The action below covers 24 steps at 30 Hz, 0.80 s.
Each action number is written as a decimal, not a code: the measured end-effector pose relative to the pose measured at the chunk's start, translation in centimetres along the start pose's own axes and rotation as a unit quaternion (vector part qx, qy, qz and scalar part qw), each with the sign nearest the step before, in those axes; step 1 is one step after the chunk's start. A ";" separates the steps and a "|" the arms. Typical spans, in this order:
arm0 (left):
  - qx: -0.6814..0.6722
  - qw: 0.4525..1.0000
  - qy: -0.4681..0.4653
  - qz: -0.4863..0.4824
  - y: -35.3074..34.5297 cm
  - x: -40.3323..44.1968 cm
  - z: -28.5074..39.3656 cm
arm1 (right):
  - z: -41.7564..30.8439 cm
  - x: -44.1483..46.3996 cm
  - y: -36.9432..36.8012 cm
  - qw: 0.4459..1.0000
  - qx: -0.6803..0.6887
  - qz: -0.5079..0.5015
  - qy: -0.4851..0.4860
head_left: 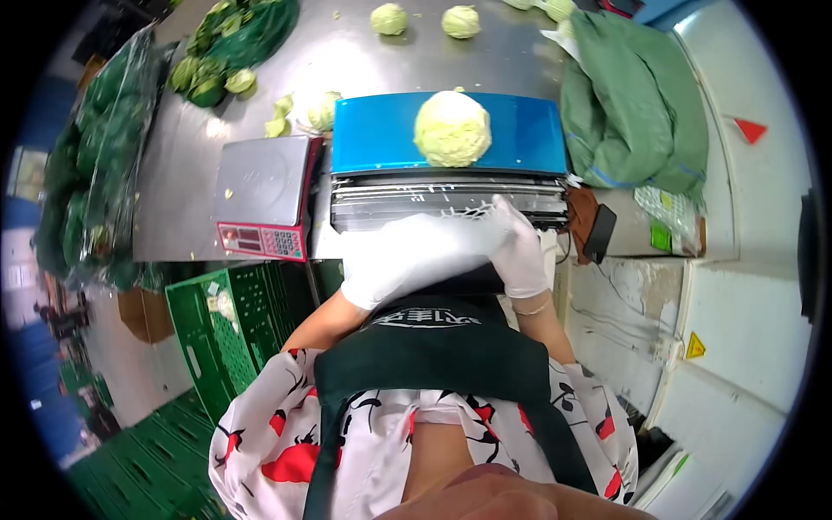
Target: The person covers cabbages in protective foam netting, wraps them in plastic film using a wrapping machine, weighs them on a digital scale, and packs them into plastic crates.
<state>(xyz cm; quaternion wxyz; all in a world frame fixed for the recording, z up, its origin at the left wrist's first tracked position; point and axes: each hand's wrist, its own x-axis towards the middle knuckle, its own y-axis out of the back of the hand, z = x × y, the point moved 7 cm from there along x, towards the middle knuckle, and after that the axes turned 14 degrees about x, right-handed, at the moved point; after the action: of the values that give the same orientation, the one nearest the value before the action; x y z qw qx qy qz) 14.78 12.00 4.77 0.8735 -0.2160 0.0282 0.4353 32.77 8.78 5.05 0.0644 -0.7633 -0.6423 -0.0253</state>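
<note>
Both hands wear white gloves and are near the front of a blue-topped machine. My left hand [381, 264] is smeared by motion, and its fingers are hidden behind pale, blurred film [455, 247]. My right hand [520, 251] is closed at the right end of this film, fingers pointing up. White netting [472, 211] shows just above the film. A trimmed, pale green cabbage [452, 129] rests on the blue top [368, 134] of the machine, beyond both hands and touched by neither.
Left of the machine is a red scale [260, 182]. Cabbages [388, 19] and loose leaves [241, 81] lie on the metal table [325, 52]. A green sack [637, 100] and a black phone [600, 234] are at the right. Green crates [208, 338] stand lower left.
</note>
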 end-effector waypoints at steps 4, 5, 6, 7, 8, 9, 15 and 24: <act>-0.260 0.965 0.008 -0.021 0.8 -0.3 0.9 | 1.5 -2.9 -3.5 0.802 0.509 -0.043 -0.309; -0.291 0.954 -0.003 -0.075 1.7 -0.1 0.6 | 0.9 -4.2 -4.5 0.765 0.501 0.040 -0.403; -0.203 0.978 0.015 -0.033 1.7 0.0 -0.1 | 1.4 -4.4 -4.8 0.816 0.421 -0.129 -0.375; -0.224 0.969 0.041 -0.096 1.0 -0.2 -0.3 | 2.1 -5.1 -4.6 0.837 0.325 -0.292 -0.331; -0.183 0.970 0.071 -0.146 0.4 -0.5 -1.3 | 1.7 -5.2 -4.2 0.823 0.344 -0.323 -0.316; -0.140 0.965 0.100 -0.197 -0.3 -1.2 -2.2 | 0.8 -4.3 -3.6 0.828 0.388 -0.307 -0.263; 0.105 0.964 0.039 -0.240 -0.3 -2.1 -3.4 | 2.6 -2.7 1.5 0.933 0.308 -0.062 -0.178; 0.116 0.977 0.028 -0.180 2.2 -1.4 1.6 | 3.1 -2.0 2.4 0.936 0.214 -0.179 -0.216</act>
<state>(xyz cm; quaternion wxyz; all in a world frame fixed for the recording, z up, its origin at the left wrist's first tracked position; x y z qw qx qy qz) 11.94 12.79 5.79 0.9554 -0.1273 0.0637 0.2589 34.61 6.84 1.63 0.0805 -0.5909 -0.7568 0.2674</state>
